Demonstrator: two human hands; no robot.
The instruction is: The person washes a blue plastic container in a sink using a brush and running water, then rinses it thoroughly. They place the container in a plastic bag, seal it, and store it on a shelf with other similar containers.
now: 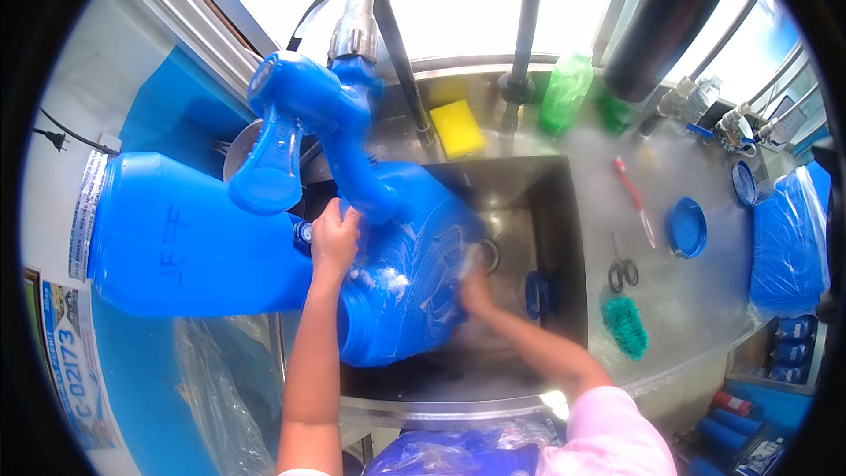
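A blue plastic water container point(423, 231) lies on its side over the steel sink point(555, 344), white suds smeared over its wall. Its wide threaded mouth point(353, 324) faces me at the lower left. My left hand point(335, 235) grips the container near its upper left edge, just under a blue tap point(274, 152). Against the container's right side is my right hand point(476, 284), blurred by motion. Something pale shows at its fingers, too smeared to identify. A second blue container point(205, 238), bearing handwriting, lies to the left of my left hand.
Behind the sink are a yellow sponge point(457, 129) and a green bottle point(567, 92). On the steel counter at right lie a red-and-white toothbrush point(634, 201), a blue lid point(687, 228), scissors point(622, 272) and a green scrubbing pad point(624, 327). A plastic-wrapped blue container point(790, 244) stands farther right.
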